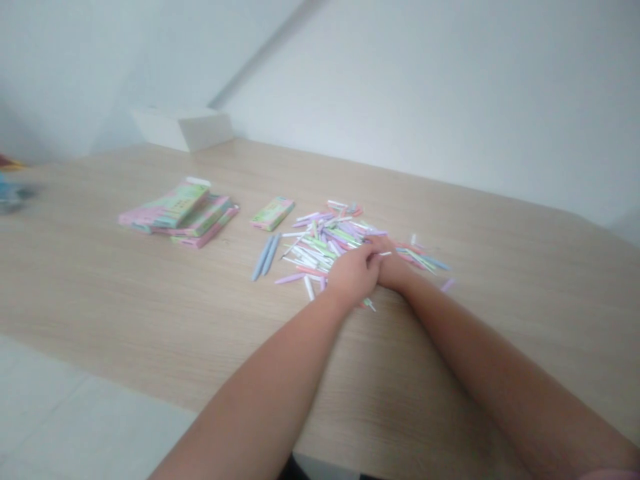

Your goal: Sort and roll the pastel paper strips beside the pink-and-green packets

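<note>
A loose pile of slim pastel pens or pen parts lies on the table in white, purple, green and coral. My left hand rests over the near right side of the pile, its fingers curled. A thin white stick shows beside its thumb; what the fingers hold is hidden. Just to the right, my right hand reaches into the pile, partly behind the left one. Its fingers are blurred and mostly covered, so their grip does not show. Two blue-grey pens lie side by side left of the pile.
Several pink and green flat boxes are stacked on the left of the wooden table. One similar box lies apart, nearer the pile. A white box-like object stands against the wall. Blurred colourful items appear at the far left.
</note>
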`<action>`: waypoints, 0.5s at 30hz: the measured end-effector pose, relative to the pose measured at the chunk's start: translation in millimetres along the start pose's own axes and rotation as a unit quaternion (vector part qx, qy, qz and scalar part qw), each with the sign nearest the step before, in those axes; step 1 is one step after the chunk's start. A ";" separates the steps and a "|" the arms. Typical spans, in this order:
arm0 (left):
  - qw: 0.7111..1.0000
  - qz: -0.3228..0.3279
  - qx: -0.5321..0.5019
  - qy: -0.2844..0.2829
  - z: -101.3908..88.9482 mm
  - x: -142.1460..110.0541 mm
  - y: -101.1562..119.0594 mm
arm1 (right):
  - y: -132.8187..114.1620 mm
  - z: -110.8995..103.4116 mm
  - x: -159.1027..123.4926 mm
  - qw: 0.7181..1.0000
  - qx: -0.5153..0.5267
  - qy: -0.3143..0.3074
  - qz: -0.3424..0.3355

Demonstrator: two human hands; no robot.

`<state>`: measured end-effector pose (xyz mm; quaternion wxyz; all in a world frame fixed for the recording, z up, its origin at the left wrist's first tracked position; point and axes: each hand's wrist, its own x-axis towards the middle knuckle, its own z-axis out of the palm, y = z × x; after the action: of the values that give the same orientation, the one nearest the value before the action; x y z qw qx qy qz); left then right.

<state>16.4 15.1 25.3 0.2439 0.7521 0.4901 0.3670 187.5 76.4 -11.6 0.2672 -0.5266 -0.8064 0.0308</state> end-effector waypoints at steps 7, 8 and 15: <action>1.000 0.019 0.002 0.020 3.1 2.0 -1.8 | 5.0 -17.7 -30.0 0.996 0.048 0.073 -0.013; 1.000 0.017 0.005 0.017 3.7 1.9 -1.9 | 4.6 -21.3 -38.8 0.995 0.054 0.086 -0.002; 0.997 0.053 0.043 -0.041 9.5 -1.0 -0.9 | -9.0 -41.6 -102.9 0.949 0.271 0.073 0.147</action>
<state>23.2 14.5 18.5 0.2115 0.8010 0.4548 0.3269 230.5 -26.3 -14.0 0.4506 -0.5476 -0.6598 0.2483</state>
